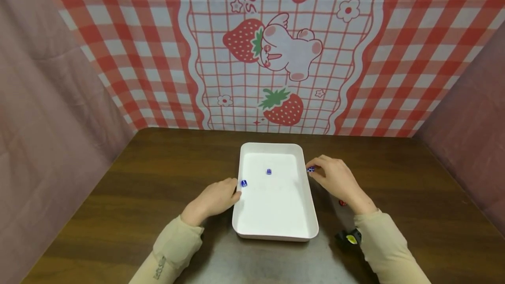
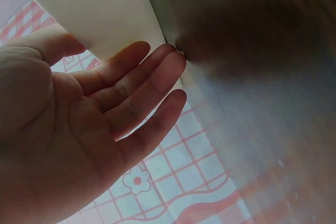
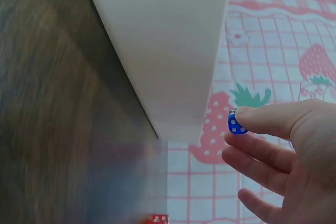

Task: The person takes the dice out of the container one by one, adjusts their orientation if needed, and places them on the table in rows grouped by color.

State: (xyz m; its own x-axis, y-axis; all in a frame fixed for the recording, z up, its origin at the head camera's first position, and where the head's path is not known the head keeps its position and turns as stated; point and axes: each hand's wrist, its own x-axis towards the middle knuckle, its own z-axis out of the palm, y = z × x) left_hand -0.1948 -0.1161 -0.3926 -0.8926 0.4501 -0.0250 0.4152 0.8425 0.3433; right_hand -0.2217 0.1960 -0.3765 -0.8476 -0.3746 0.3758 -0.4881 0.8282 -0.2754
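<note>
The right hand [image 1: 335, 179] pinches a blue die [image 1: 311, 169] between thumb and fingertip, holding it just outside the right rim of the white tray [image 1: 311, 214] on the worktop [image 1: 138, 179]. Two more blue dice lie inside the tray: one [image 1: 268, 171] near the middle, one [image 1: 243, 183] against the left wall. The left hand [image 1: 215, 198] rests flat beside that wall, fingers straight and relaxed, holding nothing. A red die [image 1: 342, 203] sits on the worktop under the right wrist. The step in hand looks like carrying the pinched die over the rim; next it calls for a short move inward and a release.
</note>
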